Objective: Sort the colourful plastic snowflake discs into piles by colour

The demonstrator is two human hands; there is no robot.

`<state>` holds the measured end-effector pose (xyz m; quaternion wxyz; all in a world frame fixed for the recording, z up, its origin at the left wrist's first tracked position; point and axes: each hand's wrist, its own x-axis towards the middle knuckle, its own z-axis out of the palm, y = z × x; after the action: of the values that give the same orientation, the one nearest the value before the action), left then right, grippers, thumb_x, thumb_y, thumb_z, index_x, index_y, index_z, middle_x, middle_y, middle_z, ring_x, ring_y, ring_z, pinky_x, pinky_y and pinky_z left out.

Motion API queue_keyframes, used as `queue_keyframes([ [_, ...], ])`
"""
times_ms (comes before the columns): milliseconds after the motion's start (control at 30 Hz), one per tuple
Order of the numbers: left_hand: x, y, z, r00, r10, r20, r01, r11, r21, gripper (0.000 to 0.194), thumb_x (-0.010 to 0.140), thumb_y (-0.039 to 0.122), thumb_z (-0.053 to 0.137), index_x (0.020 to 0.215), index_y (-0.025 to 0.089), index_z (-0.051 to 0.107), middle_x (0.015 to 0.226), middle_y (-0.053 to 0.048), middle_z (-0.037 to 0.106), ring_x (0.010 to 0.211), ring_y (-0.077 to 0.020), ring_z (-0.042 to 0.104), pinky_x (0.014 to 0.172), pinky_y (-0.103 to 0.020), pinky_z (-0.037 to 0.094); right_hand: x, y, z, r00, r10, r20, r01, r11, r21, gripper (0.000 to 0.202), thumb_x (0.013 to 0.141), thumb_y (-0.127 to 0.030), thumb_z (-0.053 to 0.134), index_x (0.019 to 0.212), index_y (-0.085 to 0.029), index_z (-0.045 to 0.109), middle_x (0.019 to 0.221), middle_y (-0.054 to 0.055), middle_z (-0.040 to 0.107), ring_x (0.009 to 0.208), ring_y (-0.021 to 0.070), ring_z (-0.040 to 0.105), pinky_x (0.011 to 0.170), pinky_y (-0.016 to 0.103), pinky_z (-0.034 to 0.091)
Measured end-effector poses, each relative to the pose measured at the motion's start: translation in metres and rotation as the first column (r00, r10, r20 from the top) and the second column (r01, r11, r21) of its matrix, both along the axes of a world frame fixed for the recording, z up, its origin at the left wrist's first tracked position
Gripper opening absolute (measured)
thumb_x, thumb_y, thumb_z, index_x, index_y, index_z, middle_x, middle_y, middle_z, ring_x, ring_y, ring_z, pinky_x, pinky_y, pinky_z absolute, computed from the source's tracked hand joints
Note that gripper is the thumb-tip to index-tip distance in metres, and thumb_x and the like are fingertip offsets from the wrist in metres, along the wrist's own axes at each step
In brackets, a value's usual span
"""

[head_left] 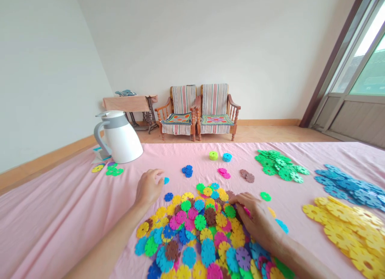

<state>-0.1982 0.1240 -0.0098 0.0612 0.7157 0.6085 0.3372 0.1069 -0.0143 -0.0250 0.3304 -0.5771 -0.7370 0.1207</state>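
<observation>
Notched discs (200, 222) lie under the right hand (256, 218), fingers bent; the left hand (149, 187) curls at a blue disc (166, 180), grips unclear.

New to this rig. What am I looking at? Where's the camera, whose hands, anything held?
There's no machine here, just a person's two bare hands. The single picture comes from a camera worn on their head, looking forward and down.

On the pink cloth lies a mixed pile of colourful notched discs. To its right are a green pile, a blue pile and a yellow pile. A white jug stands at the far left.

The right hand has its fingers at the mixed pile. The left hand is by a small blue disc; whether either hand grips anything is unclear.
</observation>
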Motion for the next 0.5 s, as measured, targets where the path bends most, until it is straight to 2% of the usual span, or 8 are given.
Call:
queue_keyframes([
  [67,0.008,-0.008,0.008,0.996,-0.088,0.012,0.088,0.996,-0.009,0.024,0.071,0.020,0.054,0.091,0.019,0.067,0.096,-0.004,0.069,0.086,-0.0193,0.062,0.080,-0.029,0.046,0.000,0.000,0.001,1.000,0.001,0.002,-0.001,1.000,-0.001,0.028,0.088,-0.015,0.036,0.087,-0.021,0.064,0.080,0.004,0.064,0.078,0.0186,0.058,0.072,0.031,0.043],
  [133,0.019,-0.021,0.016,0.957,-0.284,0.055,0.288,0.952,-0.102,0.019,0.075,0.023,0.054,0.086,0.019,0.068,0.088,-0.004,0.069,0.078,-0.0173,0.062,0.070,-0.026,0.048,0.000,-0.001,0.001,1.000,0.004,0.001,-0.004,1.000,0.000,0.029,0.088,-0.015,0.036,0.087,-0.021,0.064,0.081,0.004,0.064,0.079,0.0186,0.058,0.072,0.031,0.043],
  [200,0.030,-0.036,0.025,0.856,-0.507,0.097,0.516,0.831,-0.208,0.018,0.078,0.027,0.057,0.087,0.019,0.070,0.085,-0.003,0.068,0.074,-0.0159,0.061,0.066,-0.025,0.047,0.000,-0.001,0.002,1.000,0.003,0.002,-0.003,1.000,-0.001,0.029,0.088,-0.015,0.037,0.087,-0.021,0.064,0.081,0.004,0.064,0.078,0.0185,0.058,0.072,0.031,0.043],
  [267,0.041,-0.051,0.030,0.744,-0.660,0.100,0.663,0.712,-0.232,0.021,0.076,0.027,0.063,0.095,0.023,0.070,0.091,-0.003,0.067,0.082,-0.0160,0.061,0.074,-0.025,0.047,0.000,-0.001,0.002,1.000,0.000,0.007,0.000,1.000,-0.003,0.028,0.088,-0.014,0.037,0.087,-0.021,0.064,0.081,0.004,0.063,0.078,0.0183,0.057,0.072,0.030,0.043],
  [300,0.045,-0.057,0.031,0.703,-0.705,0.091,0.704,0.671,-0.233,0.024,0.076,0.027,0.065,0.100,0.024,0.070,0.096,-0.003,0.066,0.088,-0.0166,0.060,0.080,-0.026,0.046,0.000,-0.001,0.003,1.000,0.000,0.009,0.000,1.000,-0.005,0.028,0.088,-0.014,0.037,0.087,-0.020,0.064,0.081,0.004,0.063,0.078,0.0183,0.057,0.072,0.030,0.043],
  [367,0.052,-0.065,0.029,0.666,-0.744,0.056,0.736,0.642,-0.213,0.030,0.076,0.024,0.066,0.106,0.027,0.067,0.103,-0.004,0.063,0.097,-0.0182,0.057,0.089,-0.029,0.044,-0.001,-0.001,0.002,1.000,0.000,0.009,0.000,1.000,-0.009,0.028,0.088,-0.014,0.036,0.086,-0.020,0.063,0.081,0.004,0.063,0.079,0.0182,0.057,0.072,0.030,0.042],
  [500,0.060,-0.070,0.019,0.672,-0.740,-0.020,0.728,0.665,-0.166,0.031,0.080,0.020,0.062,0.109,0.028,0.066,0.103,-0.004,0.064,0.100,-0.0189,0.055,0.090,-0.033,0.043,0.000,-0.001,0.000,1.000,0.008,0.004,-0.008,1.000,-0.011,0.026,0.089,-0.015,0.037,0.087,-0.020,0.062,0.081,0.004,0.062,0.080,0.0180,0.056,0.072,0.030,0.042],
])
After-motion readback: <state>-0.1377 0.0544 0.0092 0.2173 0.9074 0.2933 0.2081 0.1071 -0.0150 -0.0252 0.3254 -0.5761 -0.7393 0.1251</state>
